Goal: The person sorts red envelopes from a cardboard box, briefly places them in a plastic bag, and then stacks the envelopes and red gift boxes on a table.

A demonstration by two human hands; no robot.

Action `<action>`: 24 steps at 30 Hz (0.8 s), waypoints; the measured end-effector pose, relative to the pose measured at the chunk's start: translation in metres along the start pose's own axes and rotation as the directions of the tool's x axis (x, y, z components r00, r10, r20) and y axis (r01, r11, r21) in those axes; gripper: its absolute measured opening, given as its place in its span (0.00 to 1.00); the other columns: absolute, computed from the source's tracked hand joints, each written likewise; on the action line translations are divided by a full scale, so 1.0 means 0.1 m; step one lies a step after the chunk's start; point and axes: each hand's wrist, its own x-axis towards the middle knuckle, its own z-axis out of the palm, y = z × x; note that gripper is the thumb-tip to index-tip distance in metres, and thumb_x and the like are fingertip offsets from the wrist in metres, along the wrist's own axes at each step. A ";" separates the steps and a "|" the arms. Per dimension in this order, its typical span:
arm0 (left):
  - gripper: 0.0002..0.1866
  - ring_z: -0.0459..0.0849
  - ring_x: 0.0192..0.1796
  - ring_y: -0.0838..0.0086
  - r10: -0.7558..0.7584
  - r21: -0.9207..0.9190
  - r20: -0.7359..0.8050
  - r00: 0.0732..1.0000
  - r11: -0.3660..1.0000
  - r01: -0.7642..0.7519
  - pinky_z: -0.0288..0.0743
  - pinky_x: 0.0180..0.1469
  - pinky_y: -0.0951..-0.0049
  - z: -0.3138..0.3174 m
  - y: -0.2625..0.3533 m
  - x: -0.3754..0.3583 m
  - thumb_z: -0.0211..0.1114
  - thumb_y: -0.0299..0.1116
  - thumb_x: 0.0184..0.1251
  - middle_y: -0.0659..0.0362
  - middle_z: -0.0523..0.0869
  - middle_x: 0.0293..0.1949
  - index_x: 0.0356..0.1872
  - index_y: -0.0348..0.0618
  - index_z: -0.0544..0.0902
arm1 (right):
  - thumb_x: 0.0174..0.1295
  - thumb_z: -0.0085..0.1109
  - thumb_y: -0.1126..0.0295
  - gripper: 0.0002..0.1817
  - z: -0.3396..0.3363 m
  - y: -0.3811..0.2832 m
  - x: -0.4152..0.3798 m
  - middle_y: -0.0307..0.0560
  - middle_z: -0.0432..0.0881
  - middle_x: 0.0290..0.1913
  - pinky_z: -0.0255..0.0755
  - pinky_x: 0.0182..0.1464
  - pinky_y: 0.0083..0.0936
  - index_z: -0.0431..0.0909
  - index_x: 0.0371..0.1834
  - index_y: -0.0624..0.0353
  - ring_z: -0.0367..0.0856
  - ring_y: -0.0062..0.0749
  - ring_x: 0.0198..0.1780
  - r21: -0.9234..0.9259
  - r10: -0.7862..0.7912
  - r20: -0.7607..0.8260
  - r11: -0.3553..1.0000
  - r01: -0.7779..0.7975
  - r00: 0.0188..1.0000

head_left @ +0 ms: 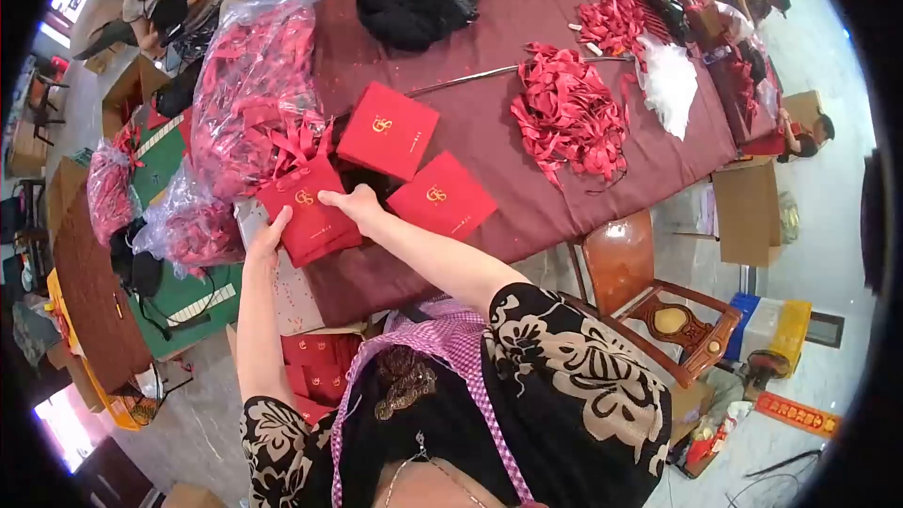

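Observation:
Between my two hands is a small stack of red paper gift bags (310, 226) with a gold logo on the front and red ribbon handles at the top. My left hand (266, 243) grips its lower left edge, thumb on the front. On the right side, my right hand (356, 207) grips it too, thumb pressed near the logo; the fingers behind are hidden. Close by on the table lie two more red squares with the same logo, an upper one (388, 136) and a lower one (444, 196). A clear plastic sack (259, 66) full of red ribbon-handled pieces rests beyond the stack.
A maroon cloth covers the table (470, 122). On it are a black bag (417, 5), a heap of red ribbons (569, 118) and a white plastic bag (668, 85). An open carton of red bags (315, 362) stands below me. A wooden chair (649, 292) is at right. Other people sit farther away.

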 end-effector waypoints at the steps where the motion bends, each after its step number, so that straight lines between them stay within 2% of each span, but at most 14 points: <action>1: 0.39 0.78 0.55 0.65 0.077 -0.038 0.022 0.997 0.996 -0.076 0.69 0.59 0.65 -0.03 -0.03 0.01 0.71 0.50 0.54 0.54 0.79 0.55 0.62 0.37 0.69 | 0.38 0.77 0.51 0.38 0.02 0.02 0.00 0.61 0.82 0.42 0.76 0.46 0.33 0.76 0.39 0.78 0.82 0.41 0.43 0.122 0.021 0.075 0.992 -0.030 0.997; 2: 0.38 0.76 0.57 0.66 0.077 -0.045 -0.001 0.997 0.996 -0.077 0.66 0.62 0.65 -0.03 -0.04 0.01 0.71 0.49 0.54 0.54 0.78 0.56 0.62 0.38 0.69 | 0.47 0.74 0.64 0.25 0.02 -0.03 -0.05 0.57 0.83 0.40 0.78 0.44 0.35 0.78 0.40 0.74 0.84 0.41 0.39 0.362 0.053 0.199 0.924 -0.124 0.979; 3: 0.39 0.76 0.58 0.66 0.041 -0.039 0.023 0.999 0.998 -0.040 0.66 0.63 0.65 0.02 0.05 -0.07 0.72 0.48 0.53 0.54 0.77 0.57 0.63 0.38 0.69 | 0.50 0.71 0.67 0.21 -0.07 -0.22 -0.23 0.55 0.83 0.41 0.79 0.45 0.37 0.79 0.41 0.73 0.84 0.40 0.40 0.391 0.085 0.272 0.901 -0.191 0.959; 6: 0.38 0.77 0.57 0.68 -0.022 -0.048 -0.023 1.000 0.999 0.021 0.67 0.61 0.68 0.08 0.13 -0.19 0.71 0.49 0.54 0.55 0.78 0.56 0.62 0.38 0.70 | 0.50 0.71 0.66 0.22 -0.04 -0.17 -0.19 0.53 0.83 0.43 0.78 0.47 0.36 0.78 0.46 0.68 0.84 0.39 0.42 0.411 0.047 0.356 0.889 -0.202 0.933; 8: 0.37 0.78 0.55 0.68 -0.053 -0.167 0.032 0.998 0.984 0.058 0.68 0.60 0.67 -0.05 -0.05 -0.10 0.72 0.48 0.53 0.53 0.79 0.54 0.60 0.36 0.71 | 0.50 0.72 0.64 0.24 0.03 -0.12 -0.19 0.52 0.82 0.44 0.77 0.46 0.33 0.76 0.46 0.68 0.82 0.37 0.43 0.232 -0.067 0.214 0.972 0.016 0.975; 9: 0.37 0.77 0.55 0.68 -0.043 -0.199 0.016 0.999 0.979 0.045 0.68 0.60 0.67 -0.05 -0.02 -0.20 0.73 0.48 0.53 0.53 0.79 0.54 0.60 0.36 0.72 | 0.48 0.73 0.62 0.27 0.10 -0.02 -0.13 0.53 0.81 0.45 0.75 0.48 0.32 0.75 0.47 0.68 0.81 0.37 0.45 -0.031 -0.176 0.112 0.983 0.181 0.978; 11: 0.36 0.77 0.56 0.67 -0.045 -0.290 0.015 0.999 0.956 0.047 0.69 0.60 0.67 -0.08 -0.06 -0.28 0.74 0.46 0.52 0.52 0.79 0.54 0.58 0.36 0.72 | 0.42 0.75 0.58 0.35 0.14 -0.15 -0.34 0.57 0.80 0.47 0.72 0.53 0.33 0.73 0.50 0.68 0.79 0.38 0.50 -0.563 -0.354 -0.061 0.784 0.261 0.933; 12: 0.36 0.77 0.56 0.67 0.008 -0.325 0.014 1.000 0.946 -0.003 0.69 0.60 0.66 -0.09 -0.08 -0.32 0.74 0.45 0.52 0.53 0.79 0.55 0.59 0.36 0.72 | 0.42 0.75 0.58 0.35 0.15 -0.19 -0.43 0.57 0.80 0.47 0.72 0.53 0.33 0.73 0.50 0.68 0.79 0.38 0.50 -0.558 -0.354 -0.046 0.785 0.270 0.934; 14: 0.35 0.76 0.57 0.67 0.042 -0.384 0.023 0.999 0.923 -0.030 0.68 0.61 0.65 -0.09 -0.09 -0.39 0.73 0.41 0.54 0.54 0.78 0.56 0.60 0.37 0.70 | 0.43 0.75 0.58 0.36 0.16 -0.19 -0.52 0.56 0.79 0.50 0.70 0.54 0.31 0.70 0.51 0.68 0.78 0.37 0.51 -0.007 -0.281 0.135 0.959 0.285 0.950; 15: 0.35 0.76 0.57 0.67 0.042 -0.384 0.017 0.999 0.923 -0.033 0.68 0.61 0.65 -0.09 -0.08 -0.44 0.73 0.41 0.54 0.54 0.78 0.56 0.60 0.37 0.70 | 0.44 0.75 0.60 0.36 0.17 -0.19 -0.55 0.56 0.79 0.49 0.71 0.54 0.30 0.68 0.53 0.68 0.79 0.37 0.49 0.045 -0.356 0.160 0.934 0.353 0.921; 19: 0.34 0.75 0.58 0.67 0.124 -0.409 -0.025 0.992 0.904 -0.124 0.68 0.61 0.65 -0.12 -0.21 -0.61 0.72 0.37 0.55 0.56 0.77 0.57 0.62 0.41 0.68 | 0.48 0.72 0.62 0.35 0.15 -0.26 -0.71 0.54 0.78 0.50 0.70 0.55 0.28 0.66 0.55 0.68 0.78 0.34 0.51 -0.007 -0.434 0.226 0.895 0.446 0.872; 21: 0.32 0.75 0.58 0.68 0.297 -0.489 -0.088 0.951 0.819 -0.301 0.68 0.61 0.66 -0.13 -0.25 -0.70 0.71 0.34 0.55 0.57 0.77 0.56 0.61 0.40 0.69 | 0.47 0.73 0.64 0.36 0.18 -0.36 -0.82 0.53 0.78 0.50 0.70 0.55 0.28 0.65 0.57 0.67 0.77 0.33 0.52 0.013 -0.556 0.306 0.814 0.580 0.773; 23: 0.34 0.74 0.59 0.69 0.265 -0.406 -0.023 0.964 0.879 -0.251 0.68 0.61 0.67 -0.28 -0.30 -0.77 0.71 0.27 0.51 0.57 0.76 0.57 0.61 0.42 0.68 | 0.46 0.74 0.66 0.38 0.13 -0.44 -0.95 0.53 0.78 0.51 0.69 0.56 0.28 0.64 0.58 0.67 0.77 0.33 0.53 -0.027 -0.518 0.351 0.827 0.561 0.780; 24: 0.34 0.74 0.59 0.69 0.205 -0.318 -0.005 0.979 0.928 -0.196 0.68 0.61 0.68 -0.30 -0.22 -0.91 0.71 0.25 0.50 0.57 0.75 0.58 0.61 0.43 0.68 | 0.45 0.74 0.67 0.38 0.10 -0.45 -0.95 0.53 0.78 0.51 0.69 0.56 0.27 0.64 0.59 0.66 0.77 0.33 0.53 -0.014 -0.599 0.400 0.753 0.658 0.694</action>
